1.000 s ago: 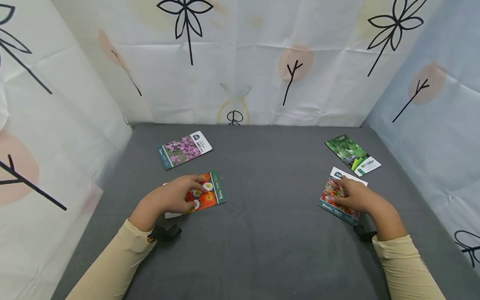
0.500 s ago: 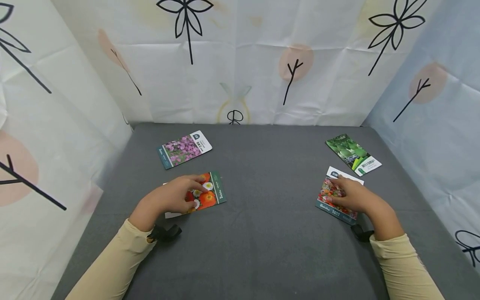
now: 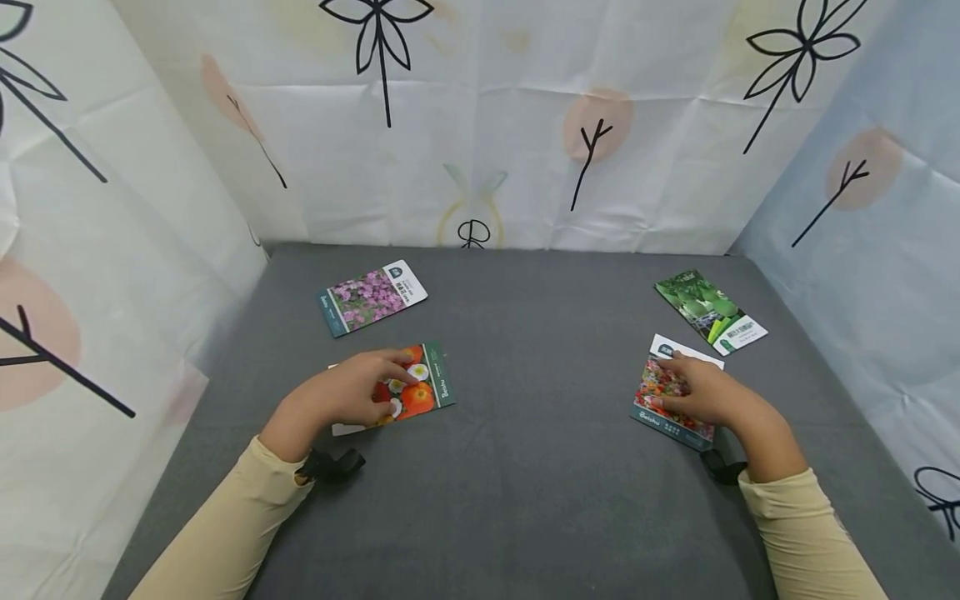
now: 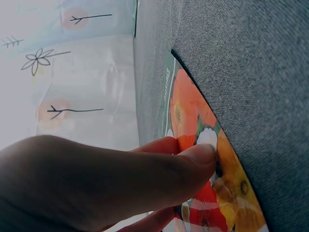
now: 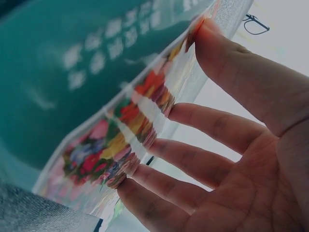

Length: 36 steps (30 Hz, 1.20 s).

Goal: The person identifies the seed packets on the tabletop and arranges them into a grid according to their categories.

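Note:
My left hand [image 3: 352, 387] rests its fingertips on a seed packet with orange flowers [image 3: 420, 397], which lies flat on the grey table. In the left wrist view, the thumb [image 4: 200, 153] presses on the packet's printed face. To the right, fingers and thumb of my right hand [image 3: 708, 392] touch a seed packet with mixed small flowers [image 3: 654, 385]. Seen from the right wrist, that packet's surface [image 5: 120, 140] bulges, and the fairly straight fingers [image 5: 193, 159] are spread against it. The palm hides part of each packet in the head view.
A seed packet with pink flowers [image 3: 367, 300] lies behind the left one. Behind the right one is a green leafy packet [image 3: 708, 310], close to the table's right edge. White printed cloth [image 3: 510, 125] hangs along the back and sides of the grey table [image 3: 525, 500].
The right hand has slid its packet slightly to the left. The left hand and its packet stay in place; the whole head view has shifted a little.

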{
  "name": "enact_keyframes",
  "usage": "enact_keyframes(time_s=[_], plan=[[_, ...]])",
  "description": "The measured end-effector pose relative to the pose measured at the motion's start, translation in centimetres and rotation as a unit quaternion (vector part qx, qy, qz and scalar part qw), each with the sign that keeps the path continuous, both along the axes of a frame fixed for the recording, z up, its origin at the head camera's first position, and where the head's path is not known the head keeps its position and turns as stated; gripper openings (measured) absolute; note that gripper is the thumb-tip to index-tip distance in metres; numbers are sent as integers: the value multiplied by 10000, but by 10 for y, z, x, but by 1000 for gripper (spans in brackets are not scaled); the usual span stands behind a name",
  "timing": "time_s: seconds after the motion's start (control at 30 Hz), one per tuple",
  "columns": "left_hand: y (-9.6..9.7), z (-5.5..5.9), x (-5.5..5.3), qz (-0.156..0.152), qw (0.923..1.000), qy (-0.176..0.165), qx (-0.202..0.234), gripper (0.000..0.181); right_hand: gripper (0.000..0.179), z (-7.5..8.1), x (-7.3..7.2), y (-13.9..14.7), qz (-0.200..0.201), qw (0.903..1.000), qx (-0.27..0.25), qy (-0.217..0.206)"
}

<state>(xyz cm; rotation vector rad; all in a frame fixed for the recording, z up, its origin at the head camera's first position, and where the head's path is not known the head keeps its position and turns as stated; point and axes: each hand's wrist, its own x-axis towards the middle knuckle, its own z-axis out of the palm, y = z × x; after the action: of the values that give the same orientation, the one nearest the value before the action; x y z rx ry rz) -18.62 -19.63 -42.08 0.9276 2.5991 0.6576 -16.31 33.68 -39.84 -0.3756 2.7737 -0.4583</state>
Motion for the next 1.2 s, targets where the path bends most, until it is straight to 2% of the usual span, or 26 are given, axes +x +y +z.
enact_keyframes(time_s=[0.57,1.2], plan=[[2,1,-2,-56,9998,119,-136,36,67,0,-3,-6,123,9999,-50,72],[0,2,0,-14,9999,24,-146,36,66,-4,-6,-16,401,9988,-172,206]])
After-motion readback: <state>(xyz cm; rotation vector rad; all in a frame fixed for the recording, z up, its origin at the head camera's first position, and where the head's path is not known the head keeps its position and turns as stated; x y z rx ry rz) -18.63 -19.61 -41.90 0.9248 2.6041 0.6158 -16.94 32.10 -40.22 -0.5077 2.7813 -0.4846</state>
